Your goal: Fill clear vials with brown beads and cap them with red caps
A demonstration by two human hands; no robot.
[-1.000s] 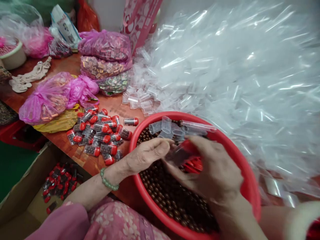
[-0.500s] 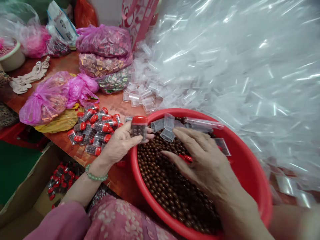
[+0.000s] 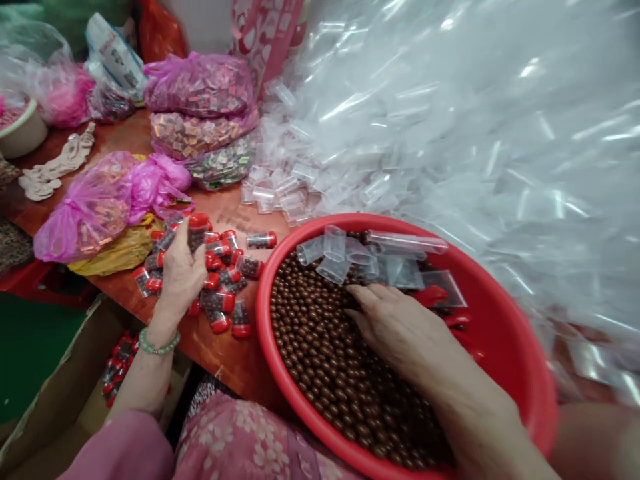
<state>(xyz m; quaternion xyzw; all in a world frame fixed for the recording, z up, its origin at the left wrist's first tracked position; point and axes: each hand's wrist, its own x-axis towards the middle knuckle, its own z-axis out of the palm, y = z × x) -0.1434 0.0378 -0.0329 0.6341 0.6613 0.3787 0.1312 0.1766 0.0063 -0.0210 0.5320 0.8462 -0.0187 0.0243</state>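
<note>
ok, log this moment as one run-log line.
left hand: holds red-capped bottle | right hand: over brown beads in red basin | nearby: clear tubes, red caps

- a reddish-brown wooden tabletop [image 3: 220, 357], seen from its near edge;
- red-capped vials [image 3: 221, 323] in a loose heap, one lying just apart [image 3: 261, 240];
- clear plastic tubes [image 3: 280, 197] in a drift behind them;
- stacked bags of foil packets [image 3: 200, 133] at the back;
- a pink plastic bag [image 3: 85, 220] lying on yellow plastic [image 3: 120, 253];
- a cream bowl [image 3: 23, 133] at the far left;
- a red plastic basin [image 3: 261, 313] at the near edge.
</note>
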